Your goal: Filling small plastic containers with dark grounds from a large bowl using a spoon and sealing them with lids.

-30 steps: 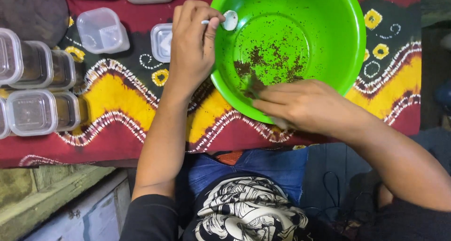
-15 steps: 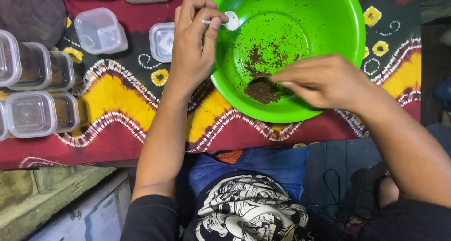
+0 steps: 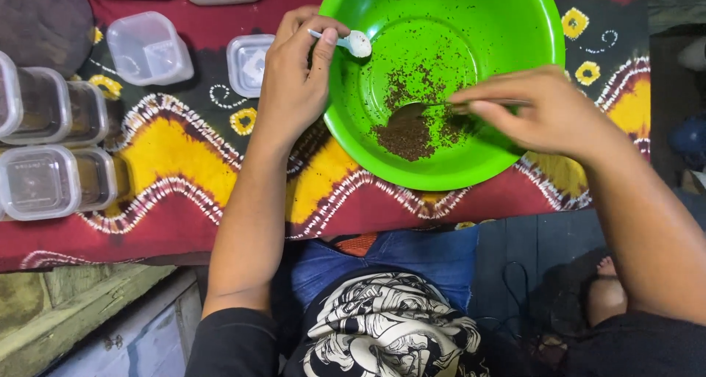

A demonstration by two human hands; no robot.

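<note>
While the left hand [image 3: 294,75] steadies the green bowl [image 3: 515,38] by its rim, grip closed on a small white spoon [image 3: 353,42], the right hand [image 3: 544,112] pinches a metal spoon [image 3: 434,108] by its handle. Spoon lies roughly level, long axis left-right, bowl end pointing left into the dark crumbly powder [image 3: 404,138]. Judged stiff, light, possibly slick; hold mid-handle. Bowl sits on the patterned worktop cloth [image 3: 184,156].

green bowl [image 3: 507,46] top cropped, spoon handle [image 3: 507,102] hidden
</note>
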